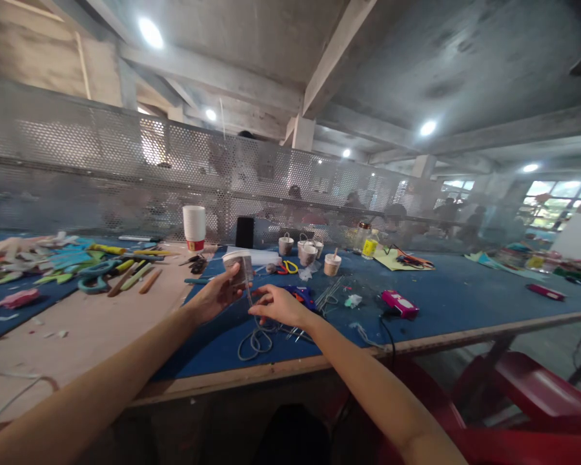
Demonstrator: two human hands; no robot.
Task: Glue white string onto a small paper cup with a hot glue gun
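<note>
Both forearms reach in from the near edge, over the wooden lip of the workbench. The left hand is lifted above the blue mat, fingers wrapped around a small paper cup that tilts a little toward the right. The right hand sits just beside it, fingers pinched together on a thin grey cord that drops from the cup. That cord runs down to a loose coil lying on the mat right under the hands. So the cup is up in the air, left of centre, clasped, with the cord pinched just below it.

Just beyond the right hand, a blue tool peeks out, partly hidden, and a bundle of thin metal wires lies next to it. Further right, a pink glue gun rests on the mat, its black lead trailing toward the near edge.

Moving back, a row of small finished cups with handles stands mid-table, yellow-handled scissors lying to their left. Left of that, a tall stack of white cups. Far left, a jumble of coloured foam pieces. At the far edge a perforated metal screen runs across, with blurred people behind it.
</note>
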